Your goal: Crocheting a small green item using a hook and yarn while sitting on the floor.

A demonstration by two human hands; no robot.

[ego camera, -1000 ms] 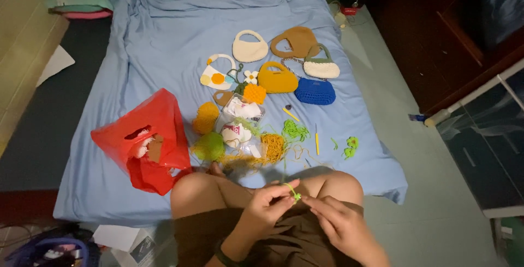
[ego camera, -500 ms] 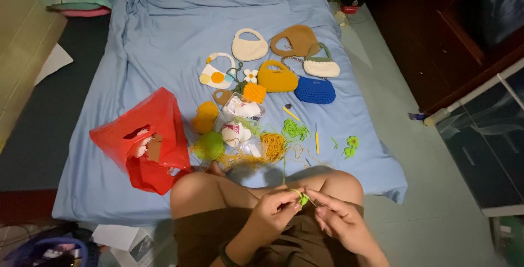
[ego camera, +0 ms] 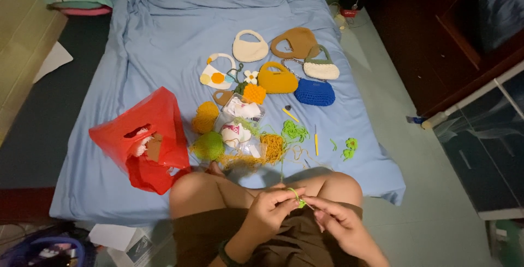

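The left hand [ego camera: 273,209] and right hand [ego camera: 337,220] met above the lap, fingers pinched closed on a small green crochet piece [ego camera: 299,202], with green yarn [ego camera: 283,163] running up to the blue bedsheet [ego camera: 164,48]. Beyond the knees lay yarn balls, a red plastic bag [ego camera: 147,136], and crocheted handbags, among them a blue one [ego camera: 314,92].

Red bag [ego camera: 143,138]: crumpled plastic, open, on the bed's left side, pale and brown things inside.
Clear packets [ego camera: 240,122]: see-through plastic, mid-bed beside the yarn.
Box [ego camera: 131,245]: white printed carton, floor, bottom left.
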